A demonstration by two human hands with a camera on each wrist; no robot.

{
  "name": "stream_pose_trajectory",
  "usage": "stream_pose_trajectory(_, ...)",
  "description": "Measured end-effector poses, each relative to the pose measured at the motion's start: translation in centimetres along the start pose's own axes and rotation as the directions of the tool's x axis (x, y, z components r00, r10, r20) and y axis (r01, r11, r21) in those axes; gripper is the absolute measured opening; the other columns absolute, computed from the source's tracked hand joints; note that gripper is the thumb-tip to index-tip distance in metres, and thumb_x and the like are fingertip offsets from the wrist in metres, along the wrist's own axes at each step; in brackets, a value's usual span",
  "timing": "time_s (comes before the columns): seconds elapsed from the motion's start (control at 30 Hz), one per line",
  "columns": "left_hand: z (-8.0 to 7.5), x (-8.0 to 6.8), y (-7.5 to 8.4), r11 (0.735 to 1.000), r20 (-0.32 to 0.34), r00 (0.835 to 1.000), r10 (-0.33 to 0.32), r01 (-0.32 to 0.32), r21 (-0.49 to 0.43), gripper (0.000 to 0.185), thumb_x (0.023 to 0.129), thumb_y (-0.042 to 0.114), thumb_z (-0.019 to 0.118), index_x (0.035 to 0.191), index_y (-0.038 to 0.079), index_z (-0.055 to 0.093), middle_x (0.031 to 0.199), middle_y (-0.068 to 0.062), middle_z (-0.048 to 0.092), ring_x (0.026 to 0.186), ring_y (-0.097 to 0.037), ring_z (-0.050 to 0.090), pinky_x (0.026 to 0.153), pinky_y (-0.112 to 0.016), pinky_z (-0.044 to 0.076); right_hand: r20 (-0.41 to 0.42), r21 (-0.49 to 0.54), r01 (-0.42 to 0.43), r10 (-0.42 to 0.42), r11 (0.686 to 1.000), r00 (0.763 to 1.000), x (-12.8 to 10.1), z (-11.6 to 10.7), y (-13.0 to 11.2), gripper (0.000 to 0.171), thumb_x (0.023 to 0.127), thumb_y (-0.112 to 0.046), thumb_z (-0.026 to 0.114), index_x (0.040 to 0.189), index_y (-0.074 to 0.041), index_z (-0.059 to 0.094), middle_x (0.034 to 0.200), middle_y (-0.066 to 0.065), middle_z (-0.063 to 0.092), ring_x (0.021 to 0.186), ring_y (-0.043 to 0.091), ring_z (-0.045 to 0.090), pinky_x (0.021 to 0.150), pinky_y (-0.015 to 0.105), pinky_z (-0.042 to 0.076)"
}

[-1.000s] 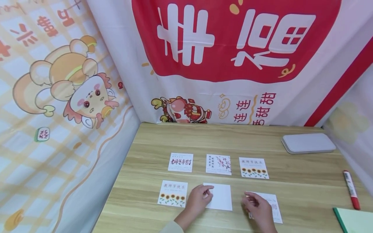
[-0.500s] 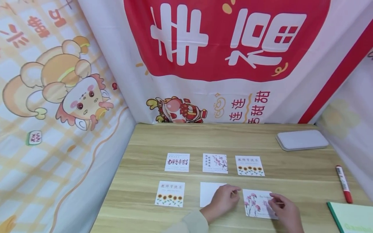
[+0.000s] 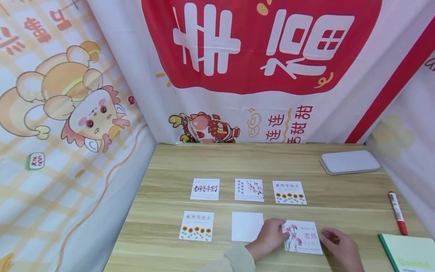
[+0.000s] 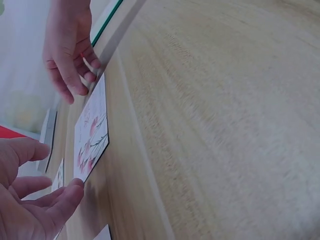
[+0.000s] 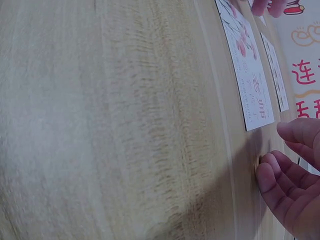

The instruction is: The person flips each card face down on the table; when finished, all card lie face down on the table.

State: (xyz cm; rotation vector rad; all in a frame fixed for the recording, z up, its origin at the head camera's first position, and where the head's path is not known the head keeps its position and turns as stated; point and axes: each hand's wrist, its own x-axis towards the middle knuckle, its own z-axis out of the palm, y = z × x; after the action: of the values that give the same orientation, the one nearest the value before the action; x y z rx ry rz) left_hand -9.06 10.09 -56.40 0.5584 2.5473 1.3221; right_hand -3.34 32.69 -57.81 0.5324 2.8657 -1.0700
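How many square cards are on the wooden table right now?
6. Back row: calligraphy card, plum-blossom card, sunflower card. Front row: second sunflower card, blank white card, pink carnation card between both hands. None appear hidden.

Bright and even light, soft weak shadows under the hands, head view sharp with bent edges, wrist views strongly curved, desk (image 5: 125,120) grain blurred near the lens

green notebook (image 3: 409,252) is cut off by the frame's lower right corner.
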Motion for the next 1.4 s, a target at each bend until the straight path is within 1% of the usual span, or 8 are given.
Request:
stream_pose_trajectory(0.07,0.1,-0.2,0.1,0.999,-0.009,1.0,0.013,-0.013,0.04,0.042,0.072,0.011,0.073,0.11,-0.001,0.065,0.104,-0.008,0.067,0.1,-0.014,0.06,0.086,-0.023,0.047,-0.001,-0.004,0.008,-0.008,1.0,1.0,0.0,0.1,0.0,0.036,0.08,-0.015,0.07,0.109,0.004,0.061,0.094,0.015,0.065,0.085,0.029,0.061,0.072,0.041,0.05)
stream_pose_trajectory(0.23,0.4,-0.4,0.1,0.998,-0.011,1.0,-0.013,0.014,0.064,0.045,0.071,0.01,0.072,0.114,-0.003,0.062,0.105,-0.009,0.067,0.087,-0.008,0.061,0.083,-0.021,0.048,0.006,0.0,0.014,-0.014,1.0,1.0,0.1,0.3,-0.2,0.035,0.079,-0.013,0.07,0.109,0.004,0.062,0.092,0.013,0.065,0.083,0.027,0.06,0.071,0.038,0.05)
stream_pose_trajectory(0.5,0.5,-0.3,0.3,0.997,0.016,0.997,-0.077,0.077,0.018,0.049,0.072,0.01,0.071,0.118,-0.002,0.06,0.098,-0.006,0.067,0.063,-0.004,0.052,0.071,-0.017,0.048,-0.005,0.016,0.063,-0.063,0.998,0.998,-0.3,0.7,-0.8,0.035,0.075,-0.005,0.07,0.108,0.003,0.063,0.091,0.011,0.065,0.08,0.021,0.06,0.067,0.026,0.047)
stream_pose_trajectory(0.63,0.5,-0.4,0.2,0.997,0.018,0.997,-0.073,0.073,-0.005,0.048,0.073,0.009,0.071,0.118,-0.002,0.06,0.098,-0.007,0.068,0.07,-0.005,0.057,0.072,-0.017,0.049,0.029,0.038,0.012,-0.013,0.999,1.0,-0.2,1.0,-1.4,0.035,0.075,-0.004,0.068,0.109,0.003,0.063,0.091,0.01,0.064,0.083,0.023,0.058,0.069,0.03,0.049)
stream_pose_trajectory(0.87,0.5,-0.5,0.1,0.998,-0.015,0.998,-0.064,0.064,-0.012,0.045,0.074,0.011,0.072,0.115,-0.002,0.061,0.11,-0.01,0.065,0.104,-0.016,0.058,0.09,-0.024,0.045,0.061,0.053,-0.049,0.046,0.997,0.997,0.1,1.2,-1.7,0.036,0.076,-0.003,0.067,0.111,0.004,0.062,0.091,0.008,0.061,0.086,0.025,0.056,0.072,0.038,0.049)
stream_pose_trajectory(1.07,0.8,-0.5,-0.1,0.998,-0.034,0.998,-0.059,0.059,-0.016,0.043,0.074,0.012,0.073,0.114,-0.001,0.063,0.109,-0.01,0.065,0.104,-0.018,0.059,0.09,-0.025,0.046,0.042,0.046,-0.031,0.029,0.998,0.999,0.0,1.3,-1.7,0.035,0.075,-0.002,0.067,0.109,0.004,0.063,0.09,0.008,0.062,0.085,0.024,0.056,0.071,0.036,0.049)
stream_pose_trajectory(1.3,0.9,-0.4,0.0,0.988,-0.008,0.991,-0.132,0.131,-0.077,0.045,0.073,0.012,0.074,0.115,0.001,0.062,0.112,-0.008,0.064,0.107,-0.018,0.057,0.092,-0.026,0.044,0.032,0.038,-0.036,0.035,0.999,0.999,0.0,1.4,-1.8,0.034,0.074,-0.001,0.066,0.108,0.004,0.063,0.088,0.007,0.061,0.083,0.023,0.055,0.071,0.036,0.048)
stream_pose_trajectory(1.4,1.0,-0.4,0.2,0.98,0.006,0.987,-0.162,0.162,-0.115,0.048,0.072,0.01,0.075,0.118,0.001,0.06,0.1,-0.005,0.066,0.084,-0.011,0.061,0.076,-0.022,0.05,0.04,0.04,-0.049,0.047,0.998,0.998,0.1,1.4,-1.9,0.035,0.075,-0.002,0.066,0.109,0.004,0.063,0.088,0.007,0.06,0.083,0.023,0.054,0.071,0.036,0.048)
